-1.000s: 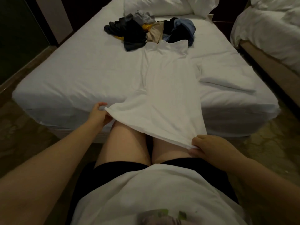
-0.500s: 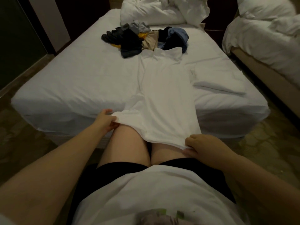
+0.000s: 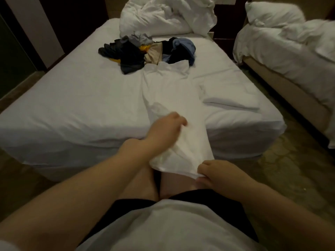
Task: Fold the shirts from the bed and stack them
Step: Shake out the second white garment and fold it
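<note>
One white shirt (image 3: 174,98) lies at frame centre; right hand (image 3: 223,175) pinches its hem, left hand (image 3: 166,129) is blurred, its grip unclear; one dark clothes pile (image 3: 145,49) is above.

A shirt (image 3: 174,98) lies lengthwise on the bed (image 3: 76,98), its hem hanging over the edge at 6 o'clock. At its 12 o'clock, touching the collar, sits a clothes pile (image 3: 145,49), with crumpled bedding (image 3: 163,17) behind that. A folded sheet (image 3: 228,98) lies at the shirt's 3 o'clock. A second bed (image 3: 293,57) stands farther right.
</note>
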